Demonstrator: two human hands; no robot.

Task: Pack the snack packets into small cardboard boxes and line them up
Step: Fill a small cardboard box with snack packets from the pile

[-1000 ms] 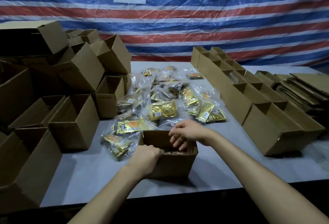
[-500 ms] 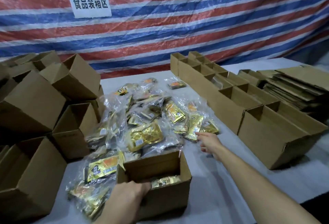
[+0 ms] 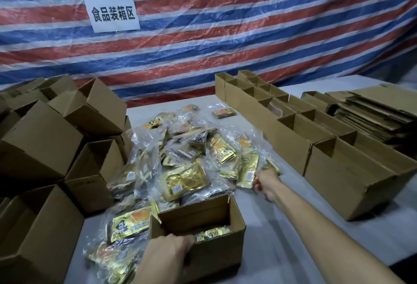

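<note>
– Two hands at work, but how many boxes?

– One small open brown cardboard box stands at the near edge of the grey tabletop, with one crinkled gold foil packet showing inside it. To the right runs a double row of open brown boxes, and to the left sits a tumbled pile of empty brown boxes. I can't count either surely from here.

– And the hands?

– The left hand grips the box's near wall, fingers hooked over the rim. The right hand is stretched past the box's right side to the heap of gold snack packets in clear, crinkly bags, which crowds the box's far wall and left side. Its fingers curl at the corner of one shiny gold pouch on the heap's right edge. Whether they have pinched it, I cannot tell.

– Anything else?

– One stack of flat folded cardboard sheets lies far right. Two white paper signs hang on the red, white and blue striped tarp behind.
</note>
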